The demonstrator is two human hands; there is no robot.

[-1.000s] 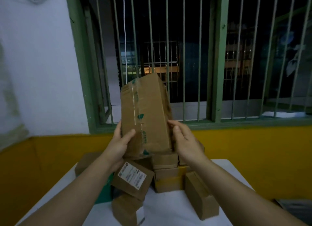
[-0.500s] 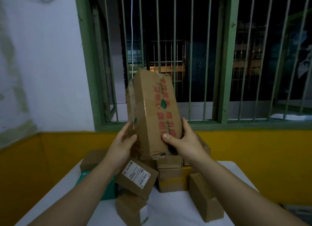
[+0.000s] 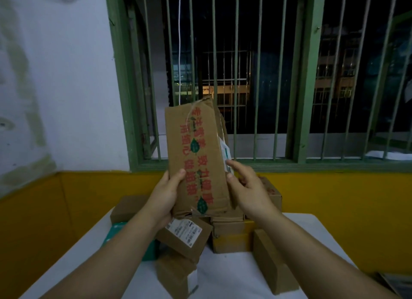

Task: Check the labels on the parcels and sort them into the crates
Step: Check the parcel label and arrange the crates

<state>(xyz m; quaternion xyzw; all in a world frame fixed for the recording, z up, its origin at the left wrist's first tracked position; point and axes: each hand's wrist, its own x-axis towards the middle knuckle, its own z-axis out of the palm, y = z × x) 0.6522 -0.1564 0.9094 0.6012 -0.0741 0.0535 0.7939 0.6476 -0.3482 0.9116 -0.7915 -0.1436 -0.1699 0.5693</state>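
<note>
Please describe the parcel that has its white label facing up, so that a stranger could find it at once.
On the white table below the barred window lies a pile of brown parcels. The labelled parcel leans tilted at the pile's front left, just under the left hand. Only it shows a white barcode label on top.

Head cam only (no 2nd view): faces fwd, slightly down, close over table [image 3: 234, 283] toward barred window [image 3: 256, 75].
</note>
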